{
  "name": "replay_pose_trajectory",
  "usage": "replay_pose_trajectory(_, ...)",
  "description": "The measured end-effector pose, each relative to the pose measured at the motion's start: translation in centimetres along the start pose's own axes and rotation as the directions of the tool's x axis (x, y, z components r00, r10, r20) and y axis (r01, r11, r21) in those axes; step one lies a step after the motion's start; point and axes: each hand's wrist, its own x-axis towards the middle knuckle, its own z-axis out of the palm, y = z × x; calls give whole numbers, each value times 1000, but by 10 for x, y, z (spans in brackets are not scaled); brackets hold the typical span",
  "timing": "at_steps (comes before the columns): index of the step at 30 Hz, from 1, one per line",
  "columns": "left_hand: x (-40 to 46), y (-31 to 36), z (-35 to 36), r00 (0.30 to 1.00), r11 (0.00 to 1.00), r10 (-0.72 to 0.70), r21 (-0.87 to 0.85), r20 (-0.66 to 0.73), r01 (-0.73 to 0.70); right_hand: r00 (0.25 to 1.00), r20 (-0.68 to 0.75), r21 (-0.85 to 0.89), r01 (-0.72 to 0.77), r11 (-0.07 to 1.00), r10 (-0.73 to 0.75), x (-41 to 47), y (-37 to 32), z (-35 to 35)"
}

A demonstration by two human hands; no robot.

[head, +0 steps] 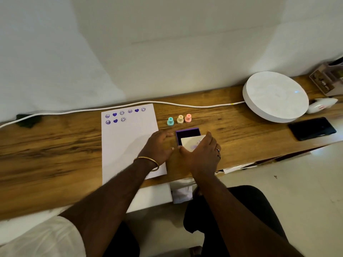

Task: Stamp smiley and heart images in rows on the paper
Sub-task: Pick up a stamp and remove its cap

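At the desk's (55, 145) near edge, the lower corner of the paper (126, 145) is covered by the left hand (157, 147), fingers relaxed and holding nothing. Just beside it, the white lid (192, 142) is held by the right hand (202, 154) over the purple ink pad (187, 132), which is partly covered. Beyond, three stamps (180, 119) are stood upright in a row, apart from both hands. Two rows of prints are seen at the paper's far end. A white cable (185, 104) is run along the back edge; a round white device (274, 95) and a black phone (311, 128) are set to the right.
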Motion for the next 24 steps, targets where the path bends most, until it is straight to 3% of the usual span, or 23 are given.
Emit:
replay_pose_trajectory(13, -44, -14, -7, 993, 994, -109, -20, 46, 110, 993, 118, -98, 40, 994, -29, -25, 17, 8)
replay_pose_trajectory(21, -36, -10, -6, 992, 993, -113, -41, 53, 115, 992, 118, -150, 59, 987, -42, -24, 16, 14)
replay_pose_trajectory(24, -29, -14, -8, 992, 992, -113, -56, 51, 116, 998, 58, -120, 42, 992, -36, -23, 10, 12)
